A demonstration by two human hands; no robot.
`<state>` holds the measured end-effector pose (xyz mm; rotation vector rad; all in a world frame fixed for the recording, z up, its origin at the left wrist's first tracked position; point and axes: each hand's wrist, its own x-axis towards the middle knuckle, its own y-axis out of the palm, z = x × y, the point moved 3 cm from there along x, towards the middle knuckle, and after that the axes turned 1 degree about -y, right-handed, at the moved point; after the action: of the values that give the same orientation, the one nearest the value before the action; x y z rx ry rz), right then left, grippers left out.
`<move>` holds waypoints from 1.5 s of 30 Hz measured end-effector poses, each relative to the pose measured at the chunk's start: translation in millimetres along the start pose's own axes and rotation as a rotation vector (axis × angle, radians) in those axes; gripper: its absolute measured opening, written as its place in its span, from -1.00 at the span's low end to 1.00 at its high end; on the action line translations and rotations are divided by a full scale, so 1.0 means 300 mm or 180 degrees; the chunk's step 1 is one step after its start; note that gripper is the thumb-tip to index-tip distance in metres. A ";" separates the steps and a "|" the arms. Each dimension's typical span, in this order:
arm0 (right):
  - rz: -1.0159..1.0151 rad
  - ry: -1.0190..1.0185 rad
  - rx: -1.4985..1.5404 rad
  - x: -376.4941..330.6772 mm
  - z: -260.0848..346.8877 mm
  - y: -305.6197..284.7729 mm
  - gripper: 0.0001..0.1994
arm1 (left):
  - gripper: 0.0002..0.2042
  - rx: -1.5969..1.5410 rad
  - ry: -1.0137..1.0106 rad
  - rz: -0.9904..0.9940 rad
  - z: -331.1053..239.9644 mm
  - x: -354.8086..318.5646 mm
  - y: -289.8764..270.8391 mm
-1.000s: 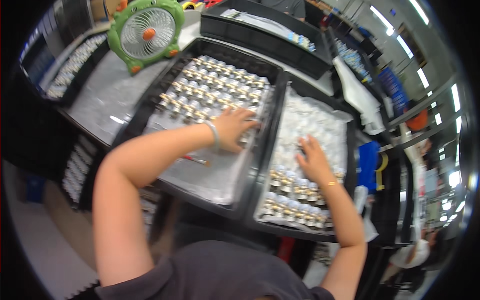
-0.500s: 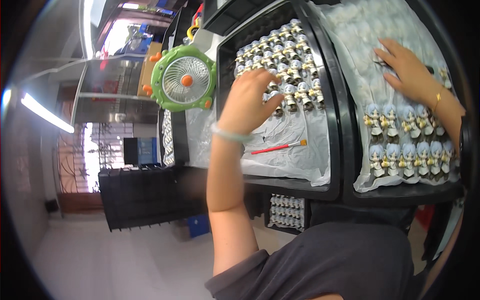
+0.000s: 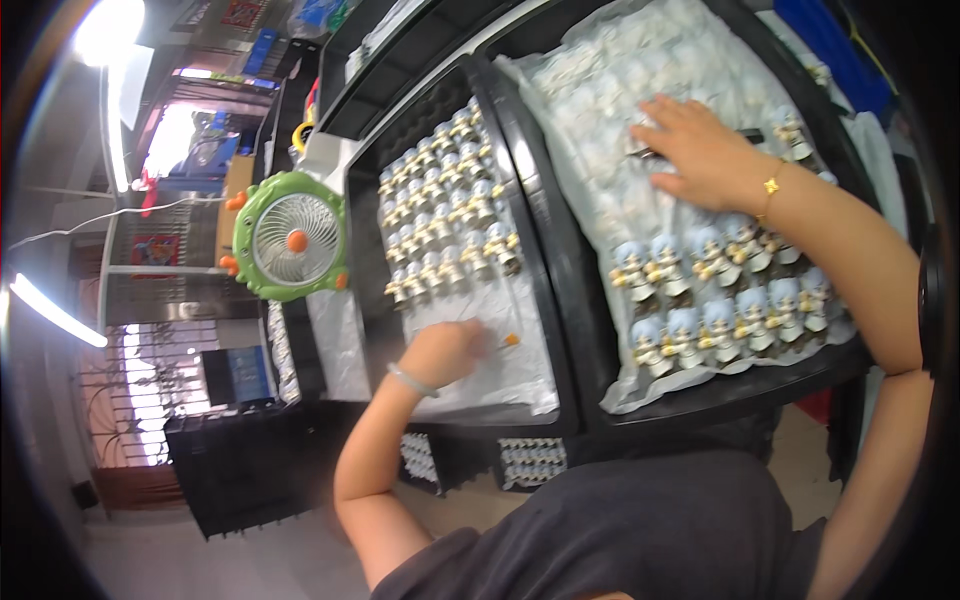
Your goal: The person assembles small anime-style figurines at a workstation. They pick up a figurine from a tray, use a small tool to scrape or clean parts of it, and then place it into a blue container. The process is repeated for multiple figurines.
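Figurines fill the left tray's far end; her left hand has dropped back onto the red pen, curled. Right hand stays flat on the right tray's wrap. Green fan alongside.

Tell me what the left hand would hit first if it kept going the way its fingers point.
Probably the orange-tipped tool just beyond the left hand, lying on the white sheet; further on, the black tray wall. Depth is hard to judge.

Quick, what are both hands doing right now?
Left hand: curled shut on a thin stick with an orange tip, over the left tray.
Right hand: open, flat on the plastic sheet.
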<state>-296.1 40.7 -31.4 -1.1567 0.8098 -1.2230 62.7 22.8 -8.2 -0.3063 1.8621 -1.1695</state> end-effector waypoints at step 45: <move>-0.0991 0.0069 0.0071 -0.028 -0.065 0.004 -0.83 | -0.60 -0.0872 0.2251 -0.1023 -0.952 0.690 -0.518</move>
<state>-315.8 44.3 -38.6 -1.2860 0.6453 -1.4980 -316.6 -13.0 50.4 -0.3865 2.6797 -1.3458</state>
